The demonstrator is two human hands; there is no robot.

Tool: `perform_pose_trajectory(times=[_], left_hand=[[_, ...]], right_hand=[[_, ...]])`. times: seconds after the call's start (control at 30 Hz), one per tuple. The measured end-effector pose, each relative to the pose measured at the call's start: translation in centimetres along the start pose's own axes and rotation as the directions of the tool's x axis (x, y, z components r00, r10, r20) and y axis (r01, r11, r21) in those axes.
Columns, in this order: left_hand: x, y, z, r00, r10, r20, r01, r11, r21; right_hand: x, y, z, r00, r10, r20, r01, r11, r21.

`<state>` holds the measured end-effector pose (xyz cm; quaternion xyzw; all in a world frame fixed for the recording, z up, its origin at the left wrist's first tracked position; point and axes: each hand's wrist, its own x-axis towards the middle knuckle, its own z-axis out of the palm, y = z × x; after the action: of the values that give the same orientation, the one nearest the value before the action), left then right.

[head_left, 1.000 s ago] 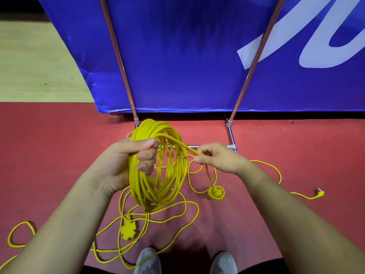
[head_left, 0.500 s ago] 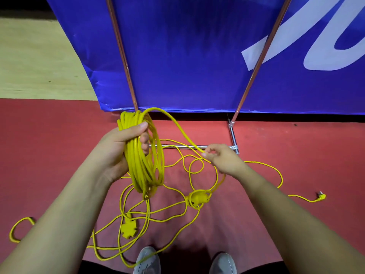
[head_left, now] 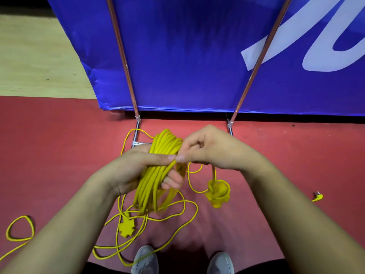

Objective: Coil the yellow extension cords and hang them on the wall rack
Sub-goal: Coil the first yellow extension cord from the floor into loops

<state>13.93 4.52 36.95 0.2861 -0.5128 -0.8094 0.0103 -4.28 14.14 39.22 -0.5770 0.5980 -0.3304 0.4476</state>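
Yellow cord coil [head_left: 152, 186] in curled fingers of left hand [head_left: 129, 169], one strand [head_left: 171, 165] in pinch of right hand [head_left: 213, 149].

red floor [head_left: 49, 155] up front, pale wood floor [head_left: 35, 62] behind it on the left; blue banner [head_left: 187, 56], white lettering [head_left: 335, 36], 2 slanted metal poles [head_left: 122, 56]

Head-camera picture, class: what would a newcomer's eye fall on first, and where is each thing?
The bright yellow cord coil sits dead centre, gripped by the left hand, with the right hand pinching it from the other side. A yellow socket end dangles just below the right hand, over the red floor. A large blue banner fills the upper picture.
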Motion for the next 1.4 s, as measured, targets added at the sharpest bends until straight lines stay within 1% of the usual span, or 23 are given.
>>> perform_pose_trajectory(times=[0.07,0.13,0.2,0.27,0.33,0.37,0.43,0.5,0.57,0.63,0.7,0.77,0.83,0.9,0.97,1.03,1.13,1.17,1.23,1.27,1.3,1.33,1.4], left_hand=[[0.3,0.3,0.1,0.999,0.017,0.044,-0.01,0.988,-0.156],[0.6,0.5,-0.4,0.994,0.058,0.091,-0.026,0.947,-0.322],[0.8,0.8,-0.8,0.989,0.1,0.113,-0.051,0.926,-0.375],[0.7,0.9,-1.2,0.987,0.12,0.111,-0.073,0.93,-0.361],[0.6,0.9,-1.7,0.989,0.121,0.08,-0.088,0.941,-0.326],[0.7,0.9,-2.0,0.992,0.108,0.057,-0.087,0.951,-0.297],[0.5,1.0,-2.5,0.999,0.051,0.002,-0.049,0.979,-0.197],[0.4,1.0,-3.1,0.998,-0.013,-0.066,0.006,0.995,-0.098],[0.1,0.8,-3.4,0.993,-0.04,-0.115,0.029,0.994,-0.103],[0.1,0.5,-3.3,0.994,-0.057,-0.095,0.043,0.989,-0.14],[0.2,0.3,-2.9,0.996,-0.066,-0.054,0.058,0.988,-0.141],[0.4,0.1,-2.4,0.996,-0.084,-0.031,0.081,0.993,-0.087],[0.4,0.0,-1.7,0.996,-0.09,0.0,0.09,0.996,-0.025],[0.4,0.1,-1.3,0.997,-0.066,0.027,0.067,0.997,-0.029],[0.4,0.3,-1.6,0.997,-0.046,0.056,0.052,0.992,-0.116],[0.3,0.6,-2.2,0.999,-0.006,0.047,0.016,0.976,-0.216],[0.2,0.9,-2.8,0.999,0.04,0.037,-0.03,0.97,-0.241],[0.2,0.9,-2.8,0.999,0.04,0.037,-0.03,0.971,-0.237],[0.2,0.9,-2.8,0.999,0.018,0.033,-0.01,0.974,-0.226],[0.2,1.0,-2.8,1.0,0.006,0.025,0.0,0.978,-0.209],[0.1,1.1,-2.8,1.0,-0.007,0.011,0.008,0.983,-0.183],[0.1,1.1,-3.0,1.0,-0.025,-0.016,0.022,0.987,-0.161],[-0.1,1.0,-3.2,0.996,-0.074,-0.059,0.065,0.988,-0.14]], right_hand=[[0.2,1.4,-0.4,0.999,0.005,-0.047,-0.002,0.998,0.057],[0.3,4.0,-0.8,0.999,0.047,0.009,-0.048,0.998,0.046],[0.1,6.9,-1.0,0.986,0.132,0.098,-0.132,0.991,0.0],[-0.5,9.2,-1.2,0.971,0.193,0.14,-0.193,0.981,-0.014],[-1.0,10.2,-1.1,0.974,0.188,0.125,-0.192,0.981,0.017],[-1.0,10.3,-1.1,0.98,0.182,0.082,-0.186,0.981,0.053],[-0.8,9.9,-1.2,0.987,0.152,-0.048,-0.146,0.982,0.117],[-0.5,9.5,-1.6,0.979,0.135,-0.15,-0.121,0.988,0.099],[-0.5,8.7,-1.9,0.977,0.098,-0.188,-0.089,0.994,0.059],[-0.5,7.4,-1.8,0.98,0.056,-0.193,-0.063,0.998,-0.027],[-0.5,5.9,-1.7,0.983,0.043,-0.181,-0.065,0.991,-0.117],[-0.3,4.4,-1.2,0.99,0.025,-0.139,-0.055,0.976,-0.212],[0.0,3.0,-0.4,0.996,-0.021,-0.084,-0.005,0.954,-0.3],[0.2,2.3,0.2,0.996,-0.059,-0.074,0.032,0.948,-0.316],[0.4,2.6,0.2,0.996,-0.042,-0.08,0.019,0.964,-0.265],[0.4,3.9,0.1,0.999,0.006,-0.031,-0.012,0.975,-0.224],[0.6,6.8,0.2,0.996,0.082,0.047,-0.069,0.972,-0.225],[0.5,7.5,0.3,0.993,0.104,0.063,-0.092,0.98,-0.174],[0.3,8.6,0.4,0.987,0.14,0.077,-0.142,0.99,0.016],[0.2,9.0,0.3,0.987,0.146,0.068,-0.153,0.982,0.114],[0.1,9.0,0.3,0.988,0.147,0.037,-0.152,0.973,0.176],[0.1,8.8,0.1,0.989,0.149,-0.011,-0.143,0.967,0.213],[0.0,7.9,-0.4,0.984,0.141,-0.109,-0.116,0.971,0.209]])
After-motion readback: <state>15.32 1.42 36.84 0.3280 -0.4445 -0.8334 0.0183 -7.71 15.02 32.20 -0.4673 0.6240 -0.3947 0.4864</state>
